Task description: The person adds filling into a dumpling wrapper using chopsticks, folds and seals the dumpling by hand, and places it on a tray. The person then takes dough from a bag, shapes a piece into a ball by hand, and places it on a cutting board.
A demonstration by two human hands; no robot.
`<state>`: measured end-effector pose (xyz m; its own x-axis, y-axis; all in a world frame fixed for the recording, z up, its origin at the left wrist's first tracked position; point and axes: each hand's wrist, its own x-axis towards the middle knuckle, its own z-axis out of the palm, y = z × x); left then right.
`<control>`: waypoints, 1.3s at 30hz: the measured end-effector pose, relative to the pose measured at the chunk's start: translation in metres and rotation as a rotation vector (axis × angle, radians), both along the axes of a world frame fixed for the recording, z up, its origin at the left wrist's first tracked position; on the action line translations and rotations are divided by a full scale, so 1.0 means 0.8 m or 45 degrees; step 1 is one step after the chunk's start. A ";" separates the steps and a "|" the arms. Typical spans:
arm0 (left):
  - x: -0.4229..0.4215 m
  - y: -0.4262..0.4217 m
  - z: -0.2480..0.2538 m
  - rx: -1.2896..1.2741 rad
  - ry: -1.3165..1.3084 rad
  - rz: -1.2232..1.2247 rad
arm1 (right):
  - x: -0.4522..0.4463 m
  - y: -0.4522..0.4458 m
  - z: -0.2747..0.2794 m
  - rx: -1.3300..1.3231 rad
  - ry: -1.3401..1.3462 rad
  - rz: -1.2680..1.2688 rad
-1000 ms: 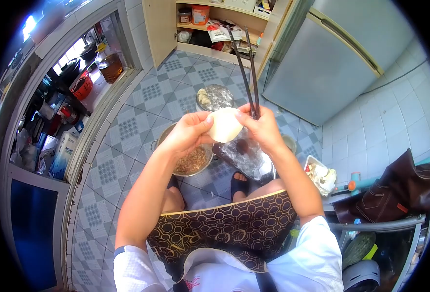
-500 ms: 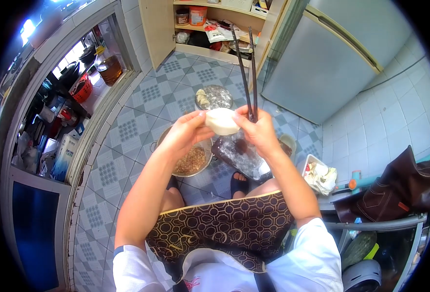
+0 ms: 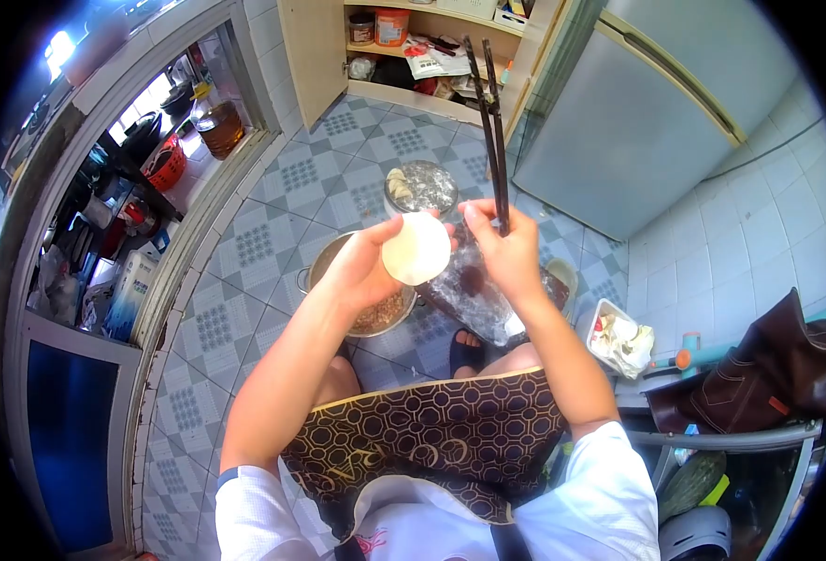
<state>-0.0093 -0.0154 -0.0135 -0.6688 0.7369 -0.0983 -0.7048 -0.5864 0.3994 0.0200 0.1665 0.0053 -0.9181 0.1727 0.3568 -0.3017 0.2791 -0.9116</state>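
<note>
A round, pale dumpling wrapper (image 3: 416, 249) lies open and flat across the fingers of my left hand (image 3: 361, 268), its thumb at the edge. My right hand (image 3: 504, 245) grips a pair of long dark chopsticks (image 3: 493, 140) that point up and away, with thumb and forefinger close to the wrapper's right side. Below my left hand stands a metal pot of minced filling (image 3: 382, 316), partly covered by my forearm. A floured dark board (image 3: 474, 299) is on the floor under my right hand. Beyond my hands, a few folded dumplings (image 3: 398, 184) rest on a round floured plate (image 3: 431, 187).
An open cupboard (image 3: 315, 65) and a fridge (image 3: 628, 122) stand ahead. At right are a white bin (image 3: 609, 338) with crumpled wrapping and a brown leather-like item (image 3: 759, 369). A bowl (image 3: 562, 276) is partly hidden by the board. Oil bottle (image 3: 216, 126) at left.
The wrapper, earlier held between both hands and seen at a slant, now lies opened on my left hand. My right hand has moved off it slightly to the right; the chopsticks are closer together.
</note>
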 end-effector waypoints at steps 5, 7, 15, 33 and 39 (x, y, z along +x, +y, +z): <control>0.004 0.002 0.000 -0.094 0.073 0.148 | 0.000 -0.009 -0.015 -0.220 -0.177 0.252; 0.004 0.002 -0.002 -0.039 0.163 0.157 | 0.004 -0.013 -0.010 -0.133 -0.186 0.235; 0.010 -0.002 0.012 -0.178 0.284 0.222 | -0.002 -0.008 -0.014 -0.238 -0.252 0.236; 0.018 -0.034 0.017 -0.513 0.698 0.101 | -0.002 -0.013 -0.001 -0.131 -0.250 0.392; 0.000 -0.054 -0.001 -0.420 0.267 0.315 | -0.026 -0.018 -0.004 0.064 -0.289 0.295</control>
